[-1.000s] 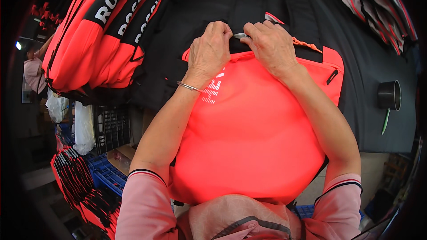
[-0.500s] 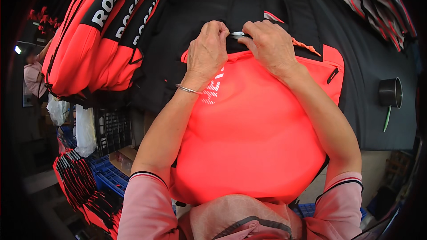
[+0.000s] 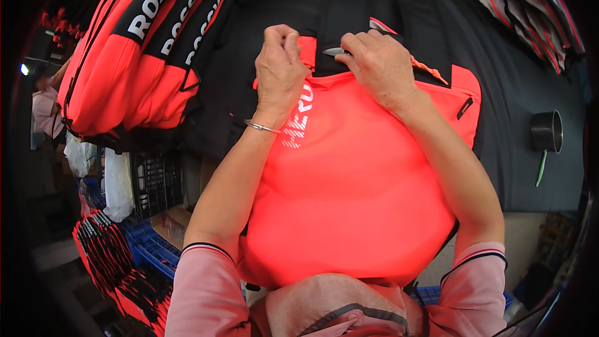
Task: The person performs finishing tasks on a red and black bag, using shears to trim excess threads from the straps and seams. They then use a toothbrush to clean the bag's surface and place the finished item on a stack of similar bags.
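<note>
A bright red and black backpack (image 3: pixel 349 181) lies in front of me, its rounded red end close to my body. My right hand (image 3: pixel 382 65) is closed around small thread snips (image 3: pixel 332 52), whose silvery pointed tip sticks out toward the left over the black upper part of the bag. My left hand (image 3: pixel 279 65) is closed in a pinch at the bag's upper left, next to a red fabric patch (image 3: pixel 307 50). Whatever sits between its fingertips is hidden or too small to make out. An orange cord pull (image 3: pixel 429 70) lies just right of my right hand.
Several red and black bags (image 3: pixel 125 81) are stacked at the left. A dark cup-like pot (image 3: pixel 546 131) with a green handle is on the black table cover (image 3: pixel 499 168). Grey pieces with red trim (image 3: pixel 515 6) lie far right; blue crates (image 3: pixel 150 246) stand lower left.
My left hand has moved slightly left and away from the snips, uncovering the red patch and more of the white print. The snips now show a pointed tip; my right hand has barely moved.
</note>
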The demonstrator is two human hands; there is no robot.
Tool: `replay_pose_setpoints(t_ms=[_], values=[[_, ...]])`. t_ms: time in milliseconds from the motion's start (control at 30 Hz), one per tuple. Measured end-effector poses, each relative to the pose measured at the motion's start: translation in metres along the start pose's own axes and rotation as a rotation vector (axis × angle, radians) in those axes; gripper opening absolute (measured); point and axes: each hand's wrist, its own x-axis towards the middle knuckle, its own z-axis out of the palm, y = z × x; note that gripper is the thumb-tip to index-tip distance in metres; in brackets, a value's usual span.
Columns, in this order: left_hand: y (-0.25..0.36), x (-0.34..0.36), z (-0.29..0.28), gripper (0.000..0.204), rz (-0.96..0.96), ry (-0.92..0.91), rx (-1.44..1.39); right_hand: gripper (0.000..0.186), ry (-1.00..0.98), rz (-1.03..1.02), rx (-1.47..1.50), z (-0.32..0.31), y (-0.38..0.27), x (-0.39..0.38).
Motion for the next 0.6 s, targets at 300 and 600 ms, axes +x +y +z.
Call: replay_pose_setpoints(t_ms=[300,600], values=[[0.032,-0.015,-0.006,0.044,0.654,-0.403,0.459,0.046,0.372,0.822,0.120,-0.112,0.115,-0.002],[0.034,-0.018,-0.001,0.046,0.699,-0.491,0.513,0.058,-0.045,0.931,0.300,-0.076,0.143,-0.013]])
